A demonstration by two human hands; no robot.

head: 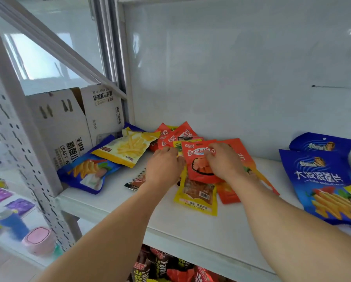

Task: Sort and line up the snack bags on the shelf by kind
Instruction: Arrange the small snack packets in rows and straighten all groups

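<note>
A heap of small red snack bags (178, 135) lies mid-shelf against the back wall. My right hand (224, 161) rests on the topmost red bag (197, 159), fingers curled over its upper edge. My left hand (164, 166) lies just left of that bag, fingertips at its edge; whether it grips anything is hidden. A yellow bag (197, 197) pokes out below the red one. A yellow fries bag (129, 148) and a blue fries bag (89, 173) lie to the left. Two big blue chip bags (321, 180) lie at the right.
The white shelf board (190, 226) has bare room in front of the heap. White cardboard boxes (68, 123) stand at the back left behind the perforated upright (28, 159). More dark and red snack bags (166, 267) fill the shelf below. A pink round container (38, 239) sits lower left.
</note>
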